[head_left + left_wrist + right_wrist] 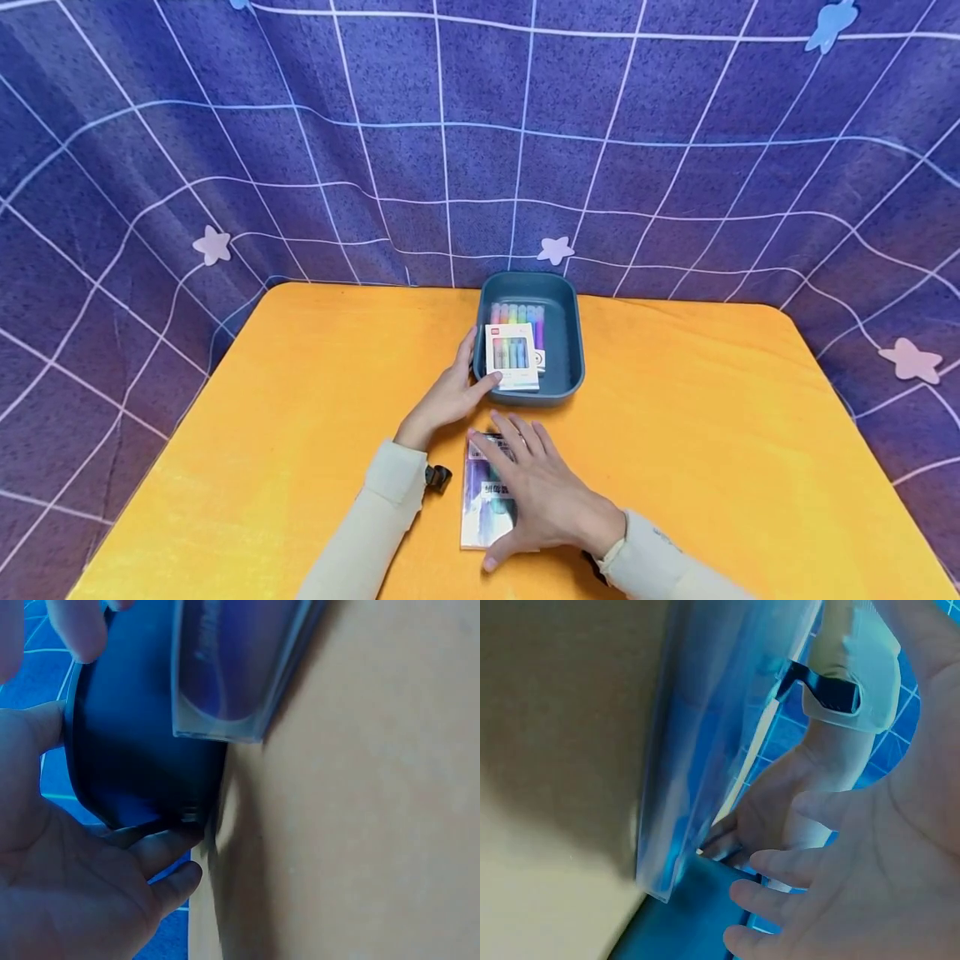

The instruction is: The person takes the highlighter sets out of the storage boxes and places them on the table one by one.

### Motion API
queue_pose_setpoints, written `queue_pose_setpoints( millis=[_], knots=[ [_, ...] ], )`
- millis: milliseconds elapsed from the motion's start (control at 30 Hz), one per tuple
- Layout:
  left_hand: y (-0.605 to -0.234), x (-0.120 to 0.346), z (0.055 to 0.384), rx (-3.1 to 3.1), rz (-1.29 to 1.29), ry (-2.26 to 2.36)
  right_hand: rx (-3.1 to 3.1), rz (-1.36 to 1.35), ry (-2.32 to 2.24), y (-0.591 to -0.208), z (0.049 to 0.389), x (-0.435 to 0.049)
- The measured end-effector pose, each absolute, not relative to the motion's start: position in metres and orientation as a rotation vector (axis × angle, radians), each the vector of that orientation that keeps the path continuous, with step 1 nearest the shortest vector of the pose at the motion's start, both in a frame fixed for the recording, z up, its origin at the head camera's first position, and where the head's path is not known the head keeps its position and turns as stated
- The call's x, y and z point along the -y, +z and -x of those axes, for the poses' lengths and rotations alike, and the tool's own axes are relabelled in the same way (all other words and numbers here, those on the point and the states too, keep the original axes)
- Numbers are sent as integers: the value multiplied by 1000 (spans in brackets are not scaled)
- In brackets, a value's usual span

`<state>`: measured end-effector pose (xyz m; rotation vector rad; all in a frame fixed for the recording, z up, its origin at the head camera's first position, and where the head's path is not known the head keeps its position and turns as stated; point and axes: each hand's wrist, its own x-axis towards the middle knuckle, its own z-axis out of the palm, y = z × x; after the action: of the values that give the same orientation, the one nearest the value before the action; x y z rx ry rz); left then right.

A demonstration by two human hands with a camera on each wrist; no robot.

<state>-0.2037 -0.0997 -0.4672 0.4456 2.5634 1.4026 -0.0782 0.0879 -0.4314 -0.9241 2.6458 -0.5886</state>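
A dark teal plastic bin stands upright at the back middle of the table. My left hand holds its near left corner, thumb over the rim and the other fingers along the outer wall. Inside lie a white box with a window showing pastel markers and, partly under it, a pack of coloured markers. In front of the bin is a flat, clear-cased pack with a purple and teal design and labels. My right hand spreads over its right side, hiding part of it.
The table has an orange-yellow top. Behind it and at both sides hangs a blue-purple curtain with grid lines and stars. A black strap shows at the left wrist.
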Motion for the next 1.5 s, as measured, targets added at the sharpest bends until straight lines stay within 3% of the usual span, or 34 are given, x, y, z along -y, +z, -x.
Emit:
queue_pose_setpoints(
  millis=[767,1500],
  knots=[
    [-464,101,201,-2532,-452,1437,-2903,856,-688,-410,92,-91],
    [-467,103,202,-2526,-460,1438,-2946,624,-968,-401,151,-107]
  ],
)
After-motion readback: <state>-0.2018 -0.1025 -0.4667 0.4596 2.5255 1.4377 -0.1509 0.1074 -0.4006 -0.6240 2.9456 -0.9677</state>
